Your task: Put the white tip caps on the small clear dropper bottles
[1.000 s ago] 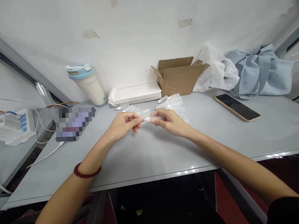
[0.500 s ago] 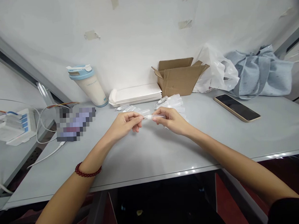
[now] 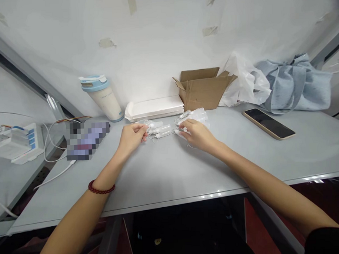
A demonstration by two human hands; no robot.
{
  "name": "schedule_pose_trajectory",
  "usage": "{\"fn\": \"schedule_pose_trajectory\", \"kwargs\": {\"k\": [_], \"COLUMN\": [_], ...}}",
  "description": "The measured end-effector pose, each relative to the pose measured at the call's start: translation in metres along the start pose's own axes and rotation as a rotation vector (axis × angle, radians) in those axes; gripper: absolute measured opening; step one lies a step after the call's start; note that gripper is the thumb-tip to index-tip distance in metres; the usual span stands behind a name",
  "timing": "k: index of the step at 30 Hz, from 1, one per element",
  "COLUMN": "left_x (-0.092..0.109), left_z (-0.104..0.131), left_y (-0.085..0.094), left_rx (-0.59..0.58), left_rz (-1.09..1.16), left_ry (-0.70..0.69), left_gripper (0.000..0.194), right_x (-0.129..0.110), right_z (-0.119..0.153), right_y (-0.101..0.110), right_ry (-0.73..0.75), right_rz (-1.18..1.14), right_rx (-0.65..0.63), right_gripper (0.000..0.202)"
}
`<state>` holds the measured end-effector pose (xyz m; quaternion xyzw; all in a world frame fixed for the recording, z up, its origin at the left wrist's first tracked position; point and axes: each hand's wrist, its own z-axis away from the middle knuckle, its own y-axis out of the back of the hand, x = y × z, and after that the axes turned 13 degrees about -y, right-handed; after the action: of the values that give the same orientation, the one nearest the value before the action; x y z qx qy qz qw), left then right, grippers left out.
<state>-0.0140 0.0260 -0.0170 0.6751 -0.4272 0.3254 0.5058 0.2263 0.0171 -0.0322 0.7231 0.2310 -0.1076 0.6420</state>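
My left hand [image 3: 132, 138] has thumb and fingers pinched at the nozzle end of a small translucent squeeze bottle [image 3: 157, 124], at the left group of bottles. Several like it lie there, one clear bottle [image 3: 164, 131] nearest the front, with thin curly strings or wires at their nozzle ends. My right hand [image 3: 199, 134] is over the right group of small bottles [image 3: 199, 114]. Its thumb and forefinger are apart around the nozzle ends there, and its palm hides part of that group. Whether it touches a bottle is hard to make out.
Behind the bottles lie a stack of white flat boxes [image 3: 154, 107] and an open cardboard box [image 3: 200, 94]. A tumbler [image 3: 103, 97] stands at left near a pixelated device [image 3: 88, 141] and a power strip [image 3: 22, 141]. At right are a plastic bag [image 3: 245, 80], a blue bag [image 3: 293, 85] and a phone [image 3: 269, 123].
My hands were together, holding one bottle between them. Now they are apart: my left hand has moved left with the bottle to the left group, and my right hand has let go.
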Motion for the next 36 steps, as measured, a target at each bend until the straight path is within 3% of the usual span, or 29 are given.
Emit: {"fn": "schedule_pose_trajectory", "kwargs": {"k": [4,8,14,18,22,27,32,36], "left_x": [-0.002,0.001,0.005,0.004,0.007,0.014,0.016,0.02], "left_z": [0.001,0.003,0.007,0.011,0.016,0.022,0.026,0.026], "left_y": [-0.002,0.0,-0.002,-0.007,-0.011,-0.016,-0.02,-0.021], "left_rx": [0.029,0.051,0.033,-0.069,-0.231,-0.377,-0.424,-0.443], "left_rz": [-0.128,-0.15,-0.101,-0.052,-0.01,0.006,0.037,0.084], "left_ry": [-0.041,-0.062,-0.132,-0.175,-0.185,-0.177,-0.195,-0.193], "left_gripper": [0.02,0.023,0.02,0.023,0.029,0.033,0.029,0.024], "right_x": [-0.005,-0.008,-0.004,-0.007,-0.014,-0.019,-0.021,-0.021], "right_z": [0.005,0.007,0.004,0.004,0.007,0.01,0.011,0.012], "right_y": [-0.006,-0.009,0.0,0.008,0.012,0.014,0.016,0.016], "right_ry": [0.032,0.031,-0.073,-0.114,-0.138,-0.153,-0.194,-0.195], "right_rz": [0.244,0.284,-0.005,-0.305,-0.559,-0.707,-0.755,-0.766], "right_rx": [-0.074,-0.1,-0.022,0.062,0.04,-0.04,-0.142,-0.151], "right_gripper": [0.019,0.025,0.029,0.023,0.021,0.021,0.021,0.021]}}
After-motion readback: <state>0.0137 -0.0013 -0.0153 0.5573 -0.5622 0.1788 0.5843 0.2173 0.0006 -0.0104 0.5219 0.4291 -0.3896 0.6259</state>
